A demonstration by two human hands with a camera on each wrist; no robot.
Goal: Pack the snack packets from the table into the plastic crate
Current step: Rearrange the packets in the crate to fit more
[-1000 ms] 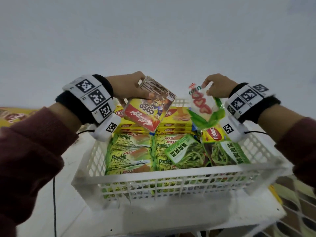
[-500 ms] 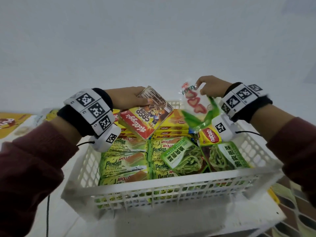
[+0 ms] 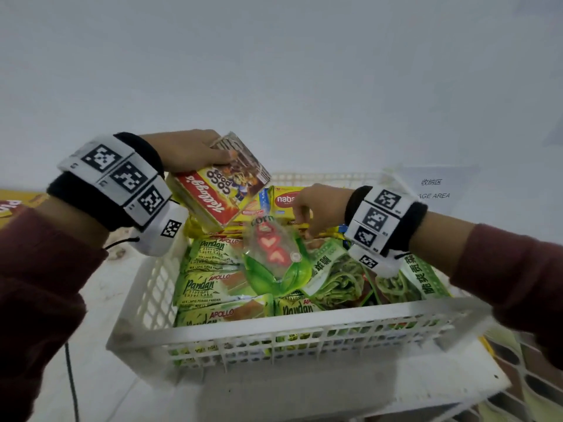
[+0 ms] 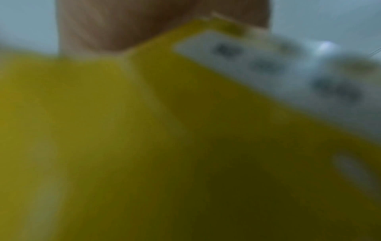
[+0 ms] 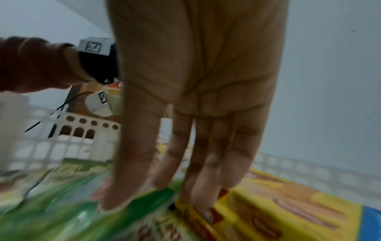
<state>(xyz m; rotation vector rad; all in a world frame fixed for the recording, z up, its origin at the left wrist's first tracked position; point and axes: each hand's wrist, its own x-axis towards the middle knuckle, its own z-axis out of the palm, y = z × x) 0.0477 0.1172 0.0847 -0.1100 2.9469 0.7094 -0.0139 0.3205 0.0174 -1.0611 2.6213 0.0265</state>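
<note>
My left hand (image 3: pixel 195 153) grips a yellow Coco Pops box (image 3: pixel 219 193) by its top end, tilted over the back left of the white plastic crate (image 3: pixel 304 324). The left wrist view is filled with the blurred yellow box (image 4: pixel 144 130) under the hand (image 4: pixel 144 24). A clear green packet with red hearts (image 3: pixel 274 263) lies on the packets in the crate's middle. My right hand (image 3: pixel 304 217) points down at its top edge with straight fingers. In the right wrist view the thumb (image 5: pixel 115 195) rests on the green packet (image 5: pixel 62 216) and the other fingertips touch a yellow Nabati packet (image 5: pixel 288 212).
The crate holds green Pandan cake packets (image 3: pixel 210 284) at the left, green snack packets (image 3: pixel 335 278) at the right and yellow Nabati packets (image 3: pixel 283 197) at the back. It stands on a white table (image 3: pixel 304 400). A yellow packet (image 3: pixel 15 205) lies far left, a paper sign (image 3: pixel 432 188) behind.
My right hand has come down and leftward, laying the heart packet on the packets in the crate, and its fingers have straightened. My left hand keeps the box over the crate's back left.
</note>
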